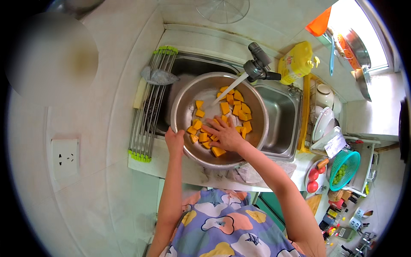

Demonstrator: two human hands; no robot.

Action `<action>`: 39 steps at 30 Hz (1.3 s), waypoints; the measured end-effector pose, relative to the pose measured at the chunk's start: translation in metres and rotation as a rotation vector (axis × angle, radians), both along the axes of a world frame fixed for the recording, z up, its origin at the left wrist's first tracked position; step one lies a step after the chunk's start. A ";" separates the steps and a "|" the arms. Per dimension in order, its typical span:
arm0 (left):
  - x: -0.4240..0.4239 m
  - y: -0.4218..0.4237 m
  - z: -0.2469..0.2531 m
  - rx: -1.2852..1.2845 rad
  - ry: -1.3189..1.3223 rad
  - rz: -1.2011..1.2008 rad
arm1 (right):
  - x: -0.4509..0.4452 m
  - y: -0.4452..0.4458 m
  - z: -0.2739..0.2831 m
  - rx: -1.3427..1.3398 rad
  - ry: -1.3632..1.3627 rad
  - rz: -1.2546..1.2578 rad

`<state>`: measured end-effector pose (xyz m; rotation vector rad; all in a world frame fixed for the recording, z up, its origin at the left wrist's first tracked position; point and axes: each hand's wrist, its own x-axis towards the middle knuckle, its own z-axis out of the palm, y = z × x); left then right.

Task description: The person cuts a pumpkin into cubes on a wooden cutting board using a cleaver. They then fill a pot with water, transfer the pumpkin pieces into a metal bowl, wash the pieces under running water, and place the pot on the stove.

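Note:
A wide stainless steel basin (220, 76) sits over the double sink, with orange pumpkin chunks (224, 108) spread across its bottom. Water (231, 86) streams into it from the grey faucet (253, 68). My left hand (175, 140) grips the basin's rim on the left, thumb on top. Inside the basin, my right hand (225, 134) lies palm down with fingers spread, touching chunks near the front. What is under that palm is hidden.
A roll-up drying rack (157, 93) with a grey mesh pouch (159, 75) spans the left sink bowl. Behind the right bowl (278, 119) stands a yellow detergent bottle (293, 63). Further right are a dish rack (305, 115), a plate of tomatoes (312, 187) and a teal basket (351, 167) holding grapes.

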<state>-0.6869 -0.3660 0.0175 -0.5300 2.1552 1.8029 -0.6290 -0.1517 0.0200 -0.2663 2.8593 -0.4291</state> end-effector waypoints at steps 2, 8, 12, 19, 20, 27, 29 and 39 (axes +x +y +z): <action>0.002 0.002 -0.003 -0.004 0.015 0.001 | 0.006 0.014 0.003 0.107 0.017 -0.079; 0.000 -0.003 -0.018 0.066 -0.026 0.069 | 0.042 0.038 0.048 0.051 0.279 -0.484; 0.007 0.000 -0.020 0.078 -0.031 0.141 | 0.075 0.046 0.027 -0.331 0.399 -0.996; 0.021 -0.017 0.019 0.000 0.088 0.024 | 0.084 0.033 0.000 -1.015 -0.027 -1.174; 0.022 -0.020 0.032 -0.006 0.044 -0.005 | 0.082 0.033 0.001 -1.050 -0.031 -1.168; 0.014 -0.020 0.050 -1.089 0.802 -0.738 | 0.066 0.034 0.000 -1.025 -0.087 -1.190; 0.007 -0.008 0.036 -0.658 0.228 -1.063 | 0.067 0.028 0.002 -1.047 -0.054 -1.177; -0.052 0.029 -0.040 -0.731 0.770 -1.349 | 0.077 0.017 -0.004 -1.090 0.137 -1.143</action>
